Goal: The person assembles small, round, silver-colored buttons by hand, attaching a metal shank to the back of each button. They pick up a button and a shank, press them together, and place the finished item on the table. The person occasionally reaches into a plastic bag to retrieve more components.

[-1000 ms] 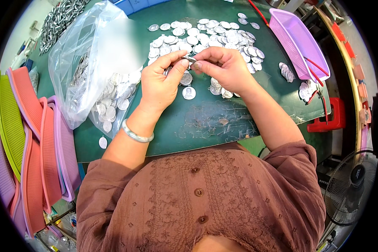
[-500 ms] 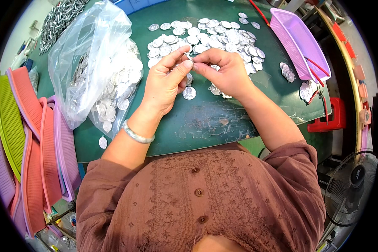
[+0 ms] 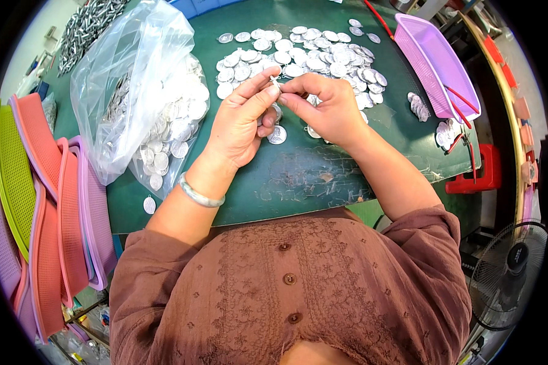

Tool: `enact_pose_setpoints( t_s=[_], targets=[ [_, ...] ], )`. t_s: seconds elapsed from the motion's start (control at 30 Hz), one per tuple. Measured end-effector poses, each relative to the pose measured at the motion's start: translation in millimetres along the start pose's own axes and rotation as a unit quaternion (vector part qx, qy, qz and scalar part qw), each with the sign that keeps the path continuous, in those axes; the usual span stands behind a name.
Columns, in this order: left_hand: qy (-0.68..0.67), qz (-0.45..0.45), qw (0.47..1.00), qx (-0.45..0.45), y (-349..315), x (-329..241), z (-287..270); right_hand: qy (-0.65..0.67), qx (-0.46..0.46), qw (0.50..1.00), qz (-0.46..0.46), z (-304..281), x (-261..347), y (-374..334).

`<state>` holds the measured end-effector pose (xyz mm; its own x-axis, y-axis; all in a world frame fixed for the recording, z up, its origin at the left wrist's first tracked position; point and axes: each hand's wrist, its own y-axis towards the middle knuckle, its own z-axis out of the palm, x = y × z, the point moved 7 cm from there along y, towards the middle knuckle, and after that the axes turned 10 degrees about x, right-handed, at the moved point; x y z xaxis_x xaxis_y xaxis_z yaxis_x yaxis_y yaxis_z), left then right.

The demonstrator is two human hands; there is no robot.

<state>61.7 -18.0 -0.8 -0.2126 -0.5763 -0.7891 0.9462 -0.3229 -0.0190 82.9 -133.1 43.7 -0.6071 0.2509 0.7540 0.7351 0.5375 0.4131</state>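
**Pinching a small metal piece above a bench of silver medallions**

Held just above the bench (image 3: 310,188), at the near edge of the medallion pile (image 3: 323,58): a small metal piece (image 3: 275,80), bright, partly hidden and too small to read in detail. Gripped from the left by the left hand (image 3: 240,118), with thumb and index finger pinching it and the other fingers curled loosely beneath. Met from the right by the right hand (image 3: 332,106), with thumb and index finger drawn together on its near end and the remaining fingers folded in. Encircled at the left wrist by a pale bangle (image 3: 202,193).

Visible just below the left hand: a round medallion (image 3: 277,135), flat on the green surface. Flanked at left by a clear plastic bag (image 3: 158,36), with many more medallions (image 3: 164,131) inside, and by a lone oval medallion (image 3: 149,205) near the bench edge. Bordered at right by a lilac basket (image 3: 413,52), with red handles (image 3: 463,98) across its near end and 2 small medallion clusters beside it, 1 at its left (image 3: 418,106) and 1 nearer the person (image 3: 446,132). Seen at far left: stacked coloured baskets (image 3: 49,176); at lower right, a black fan (image 3: 508,267).
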Motion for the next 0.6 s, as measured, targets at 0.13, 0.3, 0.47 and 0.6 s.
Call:
enact_pose_setpoints(
  t_s=[0.13, 0.3, 0.47, 0.6],
  targets=[
    [-0.012, -0.009, 1.000, -0.008, -2, 1, 1, -0.012, 0.003, 1.000, -0.005, 2, 2, -1],
    [0.019, 0.000, 1.000, -0.021, -2, -2, 0, -0.018, 0.001, 1.000, -0.006, 0, 2, 0],
    [0.155, 0.019, 0.986, -0.064, -29, -39, 18, 0.276, -0.002, 0.953, 0.127, -1, -28, 1],
    [0.420, 0.289, 0.850, -0.134, -75, -144, 26, 0.347, 0.015, 0.928, 0.134, -6, -21, -4]
  ],
)
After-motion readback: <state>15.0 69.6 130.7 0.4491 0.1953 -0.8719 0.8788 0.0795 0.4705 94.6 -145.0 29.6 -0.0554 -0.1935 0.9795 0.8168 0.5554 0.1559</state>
